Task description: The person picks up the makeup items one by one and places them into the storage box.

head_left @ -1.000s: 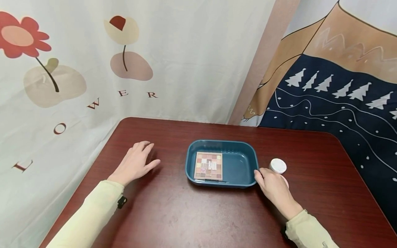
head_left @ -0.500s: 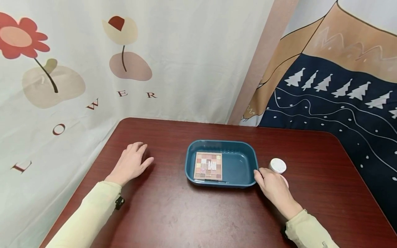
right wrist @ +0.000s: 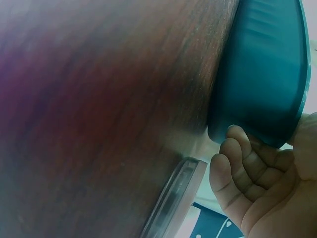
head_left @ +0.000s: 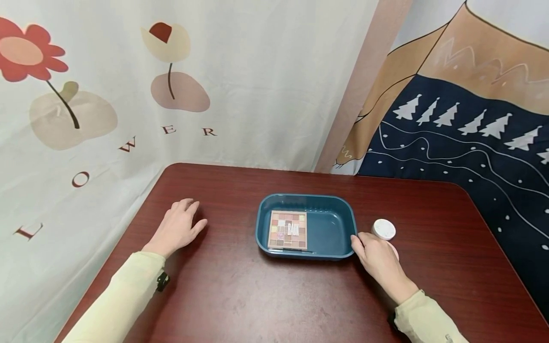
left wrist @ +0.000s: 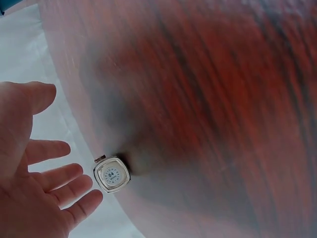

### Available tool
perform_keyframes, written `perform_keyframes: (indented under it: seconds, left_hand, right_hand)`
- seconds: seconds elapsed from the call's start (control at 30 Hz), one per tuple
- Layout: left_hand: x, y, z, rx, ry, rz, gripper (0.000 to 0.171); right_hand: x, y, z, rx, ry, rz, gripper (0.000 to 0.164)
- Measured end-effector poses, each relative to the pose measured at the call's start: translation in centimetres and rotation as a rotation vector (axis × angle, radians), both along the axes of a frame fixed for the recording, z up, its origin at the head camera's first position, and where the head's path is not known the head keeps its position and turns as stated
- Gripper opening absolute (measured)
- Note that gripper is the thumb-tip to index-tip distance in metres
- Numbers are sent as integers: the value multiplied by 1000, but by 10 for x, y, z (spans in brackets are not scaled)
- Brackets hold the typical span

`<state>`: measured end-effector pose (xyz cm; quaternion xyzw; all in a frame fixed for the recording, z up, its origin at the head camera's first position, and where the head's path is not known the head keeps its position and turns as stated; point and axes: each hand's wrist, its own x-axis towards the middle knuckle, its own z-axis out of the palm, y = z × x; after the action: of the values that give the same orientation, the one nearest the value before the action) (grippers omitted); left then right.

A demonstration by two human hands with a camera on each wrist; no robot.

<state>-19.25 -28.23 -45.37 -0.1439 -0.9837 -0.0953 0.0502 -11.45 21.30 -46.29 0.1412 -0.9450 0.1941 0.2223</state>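
My left hand hovers over the left part of the table, fingers spread loosely and holding nothing. In the left wrist view, a small square silver-rimmed item with a round "04" label lies just beyond its fingertips; the hand hides it in the head view. At the front right corner of a blue plastic tray, my right hand grips the rim, thumb on top and curled fingers against the outer wall. Inside the tray, at its left end, lies an eyeshadow palette with a thin dark stick along its front edge.
A white-lidded jar stands right of the tray, just past my right hand. Partly covered by that hand is a pink round container. Printed curtains hang behind the dark red table.
My left hand has drifted left and slightly back toward me, away from the tray. The right hand, tray and palette stay where they were.
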Motion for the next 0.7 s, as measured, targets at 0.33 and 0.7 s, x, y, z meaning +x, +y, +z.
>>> perform_keyframes:
  seconds: [0.33,0.7]
  left_hand:
    - [-1,-1,0,-6,-22,38,57]
    - [-2,-3,-1,-15,37,39,49]
  right_hand:
    - [-1,1,0,-4,3,6,39]
    - [-1,2,-3,-5,65,24,40]
